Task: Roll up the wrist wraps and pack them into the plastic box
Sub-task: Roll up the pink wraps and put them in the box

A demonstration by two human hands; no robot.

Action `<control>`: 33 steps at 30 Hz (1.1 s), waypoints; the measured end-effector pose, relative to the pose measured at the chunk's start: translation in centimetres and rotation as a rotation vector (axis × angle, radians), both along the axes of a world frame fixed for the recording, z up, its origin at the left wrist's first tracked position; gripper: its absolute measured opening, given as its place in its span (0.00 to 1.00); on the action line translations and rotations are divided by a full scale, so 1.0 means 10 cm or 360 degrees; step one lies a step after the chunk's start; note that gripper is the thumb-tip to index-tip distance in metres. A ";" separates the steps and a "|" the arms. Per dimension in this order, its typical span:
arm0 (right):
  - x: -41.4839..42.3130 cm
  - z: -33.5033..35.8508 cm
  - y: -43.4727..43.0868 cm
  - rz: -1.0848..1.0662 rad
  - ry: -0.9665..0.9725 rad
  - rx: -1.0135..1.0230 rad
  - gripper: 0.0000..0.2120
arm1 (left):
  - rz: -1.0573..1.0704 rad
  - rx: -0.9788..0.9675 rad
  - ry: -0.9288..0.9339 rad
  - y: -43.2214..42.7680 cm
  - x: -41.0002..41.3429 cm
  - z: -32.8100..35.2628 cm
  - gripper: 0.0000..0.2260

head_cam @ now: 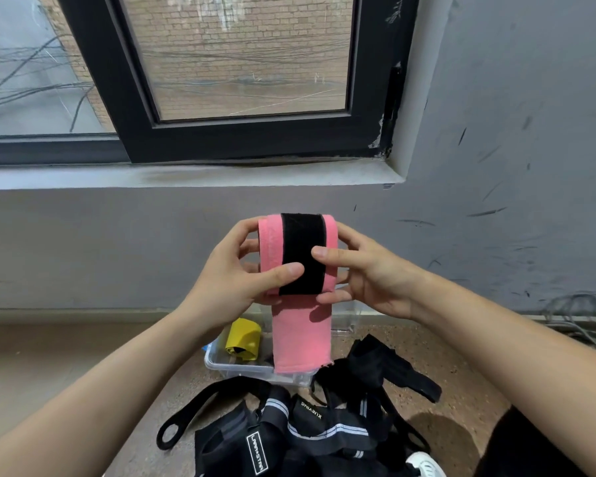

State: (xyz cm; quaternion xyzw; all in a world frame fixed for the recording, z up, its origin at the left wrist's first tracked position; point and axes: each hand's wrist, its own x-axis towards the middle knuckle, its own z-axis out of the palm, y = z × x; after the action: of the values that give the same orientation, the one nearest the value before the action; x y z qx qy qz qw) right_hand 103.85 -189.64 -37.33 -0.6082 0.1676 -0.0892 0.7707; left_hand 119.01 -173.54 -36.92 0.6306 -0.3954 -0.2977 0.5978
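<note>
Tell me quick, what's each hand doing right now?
Left hand: grips the pink wrist wrap, thumb on its black strip.
Right hand: grips the same wrap, a fingertip on the strip.

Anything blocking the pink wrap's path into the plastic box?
Nothing visible. The left hand and right hand hold the pink wrist wrap above the open plastic box, its loose tail hanging in front of it. A yellow wrap sits in the box's left part.

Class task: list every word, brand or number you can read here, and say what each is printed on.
"XUEVING": white letters on a black wrist wrap in the floor pile.
"LARA STAR": white boxed label on another black wrap, nearer the camera.
Nothing else is readable; the pink wrap shows no text.
</note>
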 end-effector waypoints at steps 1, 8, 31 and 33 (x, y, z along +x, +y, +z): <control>0.01 0.00 -0.01 -0.0021 -0.0027 0.0007 0.27 | 0.0002 0.0040 0.0014 -0.01 0.01 0.02 0.31; 0.05 0.00 -0.09 -0.0143 -0.0227 -0.0250 0.34 | -0.0169 0.0387 0.0471 -0.03 0.05 0.10 0.29; -0.03 0.01 0.02 0.0184 0.0086 -0.0016 0.29 | -0.0018 -0.0059 0.0529 0.01 0.09 0.06 0.28; -0.03 0.01 0.04 0.0214 0.0107 0.0063 0.31 | -0.0011 -0.0049 0.0402 0.02 0.09 0.03 0.30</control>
State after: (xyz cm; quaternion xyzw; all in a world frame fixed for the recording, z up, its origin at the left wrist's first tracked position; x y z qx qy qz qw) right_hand 103.54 -189.23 -37.25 -0.6054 0.1539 -0.0135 0.7807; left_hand 119.90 -173.31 -36.61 0.5775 -0.3236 -0.3706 0.6515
